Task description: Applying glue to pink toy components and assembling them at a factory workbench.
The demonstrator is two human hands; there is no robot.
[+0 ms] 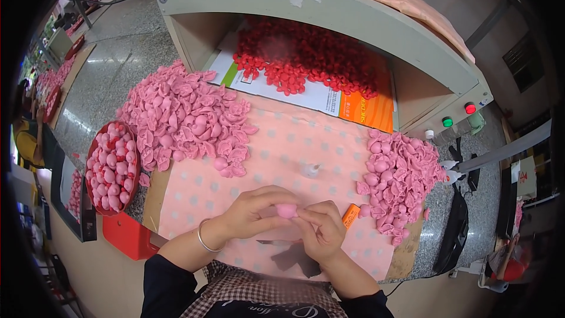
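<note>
Both hands, left (254,211) and right (321,229), pinched on one pink piece (287,210) at 6 o'clock over the dotted cloth (282,141). Likely light, soft and squashy; best gripped by fingertips at the rim. White-green-orange printed sheet (329,99) at 12 under red pieces (306,56); orange cutter (350,215) at 4.

Two pink heaps (185,118) (400,179), one red heap (306,56), one red bowl (92,159), two hands (256,212) (321,229), one bracelet (203,237).
</note>
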